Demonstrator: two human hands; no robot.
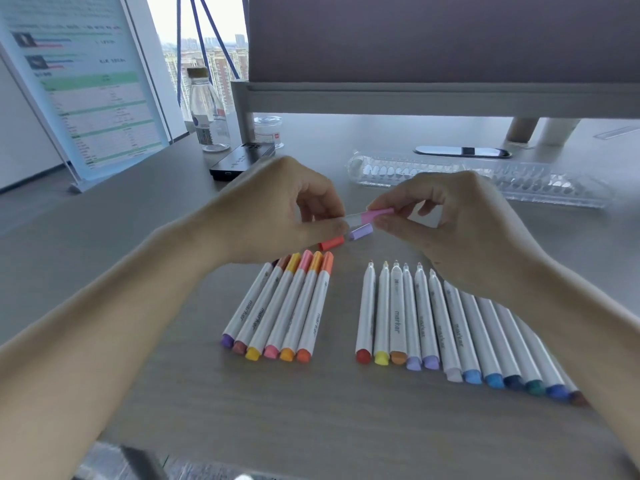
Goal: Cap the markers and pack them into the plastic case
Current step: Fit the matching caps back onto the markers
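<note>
Currently on our grey desk (329, 427): capped markers (280, 306), uncapped markers (433, 323), plastic case (502, 178), bottle (207, 112) by window (162, 22). Our left hand (273, 209) grips, seemingly, a marker (352, 220); right hand (457, 223) pinches pink cap (379, 213).

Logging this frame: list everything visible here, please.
capped markers: six, white, warm-coloured caps, left row
uncapped markers: about twelve, white, right row
loose caps: two, lilac and red, below the fingertips
plastic case: one, clear, back right
bottle: one, clear, back left
jar: one, clear, beside bottle
black box: one, in front of bottle
document stand: one, white, far left
left hand: grips held marker, mostly hidden
right hand: pinches pink cap
</note>
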